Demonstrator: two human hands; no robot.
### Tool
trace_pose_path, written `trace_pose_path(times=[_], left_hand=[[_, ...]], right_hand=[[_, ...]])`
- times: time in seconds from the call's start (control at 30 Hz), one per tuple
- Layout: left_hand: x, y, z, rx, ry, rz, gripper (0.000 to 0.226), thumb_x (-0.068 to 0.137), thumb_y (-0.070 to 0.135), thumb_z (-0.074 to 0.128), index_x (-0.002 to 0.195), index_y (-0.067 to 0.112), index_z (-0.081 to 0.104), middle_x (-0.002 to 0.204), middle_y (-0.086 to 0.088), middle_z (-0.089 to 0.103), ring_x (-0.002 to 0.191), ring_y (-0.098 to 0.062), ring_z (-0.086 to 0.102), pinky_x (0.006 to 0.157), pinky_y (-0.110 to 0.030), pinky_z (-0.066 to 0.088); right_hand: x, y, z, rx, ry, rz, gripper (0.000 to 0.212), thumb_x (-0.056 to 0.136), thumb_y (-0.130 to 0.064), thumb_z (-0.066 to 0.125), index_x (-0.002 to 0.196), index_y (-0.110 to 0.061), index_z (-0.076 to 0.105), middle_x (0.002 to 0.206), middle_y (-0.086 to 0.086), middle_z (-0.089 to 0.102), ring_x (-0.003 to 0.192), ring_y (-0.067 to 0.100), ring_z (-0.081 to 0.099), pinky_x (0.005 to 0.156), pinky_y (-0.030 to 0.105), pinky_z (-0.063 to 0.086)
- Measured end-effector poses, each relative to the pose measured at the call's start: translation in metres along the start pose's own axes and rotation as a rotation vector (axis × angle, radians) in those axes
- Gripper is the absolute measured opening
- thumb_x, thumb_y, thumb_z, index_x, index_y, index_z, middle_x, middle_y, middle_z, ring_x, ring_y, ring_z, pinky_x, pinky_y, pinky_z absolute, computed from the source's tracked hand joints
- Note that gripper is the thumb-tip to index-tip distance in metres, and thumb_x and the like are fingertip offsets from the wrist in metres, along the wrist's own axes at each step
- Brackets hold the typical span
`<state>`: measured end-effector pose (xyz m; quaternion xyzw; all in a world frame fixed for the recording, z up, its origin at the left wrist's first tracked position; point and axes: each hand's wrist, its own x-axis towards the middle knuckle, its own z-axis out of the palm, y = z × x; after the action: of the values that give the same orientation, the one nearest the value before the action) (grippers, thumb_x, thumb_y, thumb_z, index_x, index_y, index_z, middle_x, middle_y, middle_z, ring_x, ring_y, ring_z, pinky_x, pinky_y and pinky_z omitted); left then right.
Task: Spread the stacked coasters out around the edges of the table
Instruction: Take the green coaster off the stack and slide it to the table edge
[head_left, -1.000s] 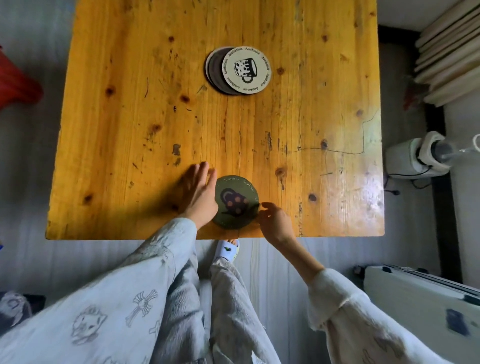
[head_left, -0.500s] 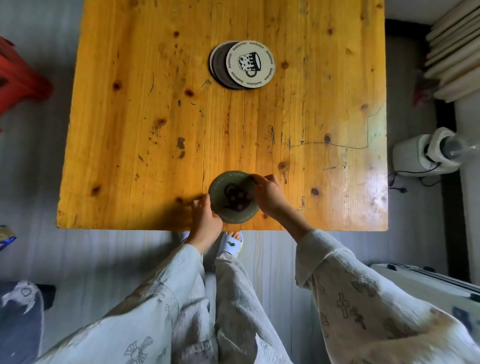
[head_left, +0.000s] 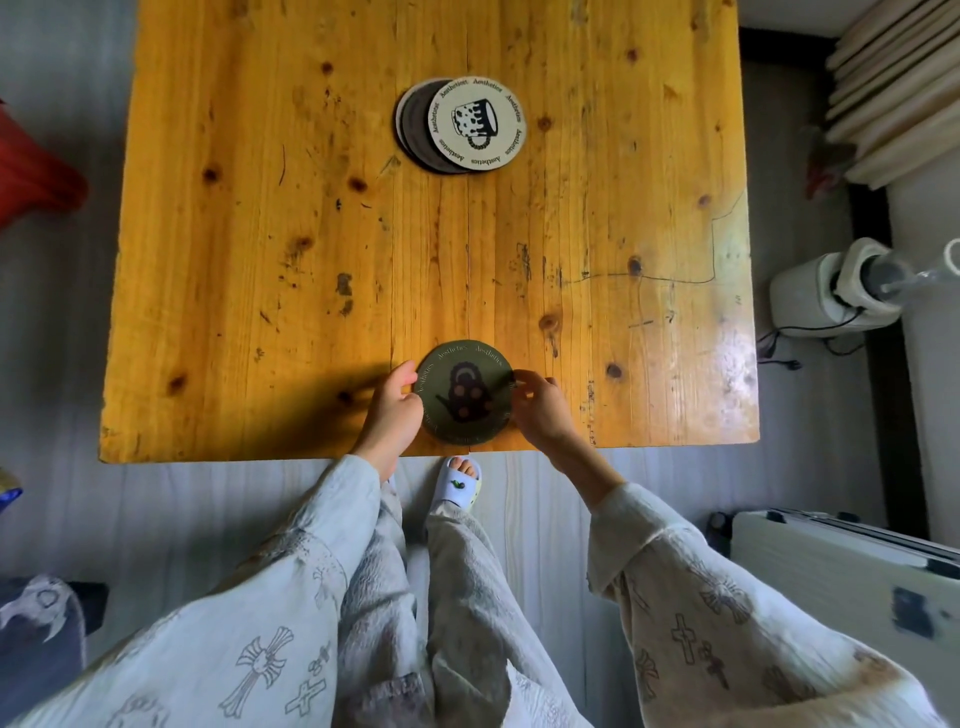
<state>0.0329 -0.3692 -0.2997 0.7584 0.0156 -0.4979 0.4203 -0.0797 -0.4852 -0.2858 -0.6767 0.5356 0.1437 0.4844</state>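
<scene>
The wooden worktop (head_left: 260, 234) fills the upper two thirds of the frame, its near edge running across the middle. Around it, from large to small: a white cabinet (head_left: 852, 566) at lower right, pale boards (head_left: 893, 98) leaning at upper right, a white appliance (head_left: 836, 291) with a cord at centre right, and something red (head_left: 36, 171) at the left edge. None of these touches the worktop, and nothing on its surface blocks the way along any edge.

The stack of coasters (head_left: 460, 124) sits in the upper centre, its top cream coaster slid rightward off the darker ones beneath. The green coaster (head_left: 464, 399) lies flat at the lower centre, just inside the near edge.

The left hand (head_left: 393, 410) curls its grip against the coaster's left rim; the right hand (head_left: 540, 410) pinches the right rim with fingertips. Both touch it, neither lifts it.

As I judge it, the main risk is the coaster's closeness to the near edge: a nudge toward the person could slide it off onto the floor. The offset stack could also scatter if grabbed carelessly.
</scene>
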Motion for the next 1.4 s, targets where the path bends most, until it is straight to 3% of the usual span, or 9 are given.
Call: trace_pose_path(times=[0.47, 0.67, 0.8, 0.93, 1.07, 1.23, 1.4], left_hand=[[-0.006, -0.002, 0.001, -0.007, -0.04, 0.047, 0.049, 0.091, -0.003, 0.031, 0.133, 0.021, 0.037, 0.145, -0.007, 0.035, 0.13, -0.022, 0.036, 0.105, -0.038, 0.037], [-0.01, -0.003, 0.0, 0.013, -0.065, 0.064, 0.051, 0.089, -0.005, 0.029, 0.131, 0.022, 0.04, 0.144, -0.009, 0.037, 0.132, -0.022, 0.033, 0.11, -0.04, 0.034], [-0.009, 0.0, -0.003, 0.068, -0.097, 0.05, 0.049, 0.09, -0.002, 0.031, 0.131, 0.024, 0.038, 0.145, -0.008, 0.035, 0.132, -0.023, 0.034, 0.106, -0.04, 0.034], [-0.007, 0.011, -0.005, 0.174, -0.094, 0.065, 0.045, 0.092, 0.003, 0.036, 0.134, 0.019, 0.034, 0.145, -0.007, 0.034, 0.131, -0.023, 0.035, 0.1, -0.032, 0.035], [-0.007, 0.039, -0.011, 0.383, -0.082, 0.197, 0.04, 0.092, 0.01, 0.042, 0.131, 0.019, 0.038, 0.142, -0.009, 0.038, 0.126, -0.024, 0.04, 0.094, -0.032, 0.038], [-0.019, 0.089, 0.002, 0.598, -0.272, 0.403, 0.034, 0.093, 0.022, 0.043, 0.127, 0.021, 0.043, 0.134, -0.007, 0.048, 0.103, -0.011, 0.045, 0.083, -0.027, 0.039], [-0.058, 0.131, 0.058, 0.706, -0.421, 0.531, 0.031, 0.093, 0.027, 0.042, 0.123, 0.021, 0.048, 0.13, -0.006, 0.051, 0.101, -0.011, 0.045, 0.082, -0.028, 0.04]], right_hand=[[-0.01, 0.009, 0.004, 0.065, -0.002, 0.038, 0.04, 0.095, -0.01, 0.036, 0.134, -0.007, 0.043, 0.133, 0.021, 0.041, 0.12, 0.035, 0.047, 0.102, 0.047, 0.047], [-0.012, 0.009, 0.003, 0.047, -0.005, 0.036, 0.041, 0.094, -0.009, 0.037, 0.134, -0.008, 0.045, 0.134, 0.02, 0.044, 0.118, 0.036, 0.05, 0.102, 0.046, 0.047], [-0.013, 0.005, 0.002, 0.067, -0.014, 0.059, 0.041, 0.095, -0.01, 0.036, 0.134, -0.009, 0.046, 0.134, 0.02, 0.048, 0.116, 0.038, 0.053, 0.103, 0.05, 0.045], [-0.02, -0.001, -0.005, 0.099, -0.029, 0.106, 0.04, 0.097, -0.016, 0.037, 0.136, -0.008, 0.041, 0.137, 0.021, 0.048, 0.119, 0.037, 0.053, 0.103, 0.046, 0.046], [-0.035, -0.009, -0.028, 0.101, 0.0, 0.087, 0.039, 0.096, -0.015, 0.039, 0.131, -0.001, 0.048, 0.139, 0.02, 0.051, 0.124, 0.034, 0.051, 0.106, 0.042, 0.041], [-0.065, -0.005, -0.077, 0.173, 0.175, -0.011, 0.034, 0.097, -0.02, 0.041, 0.125, -0.006, 0.055, 0.129, 0.018, 0.06, 0.104, 0.024, 0.057, 0.092, 0.04, 0.046], [-0.101, 0.017, -0.14, 0.263, 0.302, -0.059, 0.031, 0.098, -0.02, 0.041, 0.123, -0.006, 0.055, 0.121, 0.016, 0.065, 0.106, 0.032, 0.063, 0.082, 0.032, 0.046]])
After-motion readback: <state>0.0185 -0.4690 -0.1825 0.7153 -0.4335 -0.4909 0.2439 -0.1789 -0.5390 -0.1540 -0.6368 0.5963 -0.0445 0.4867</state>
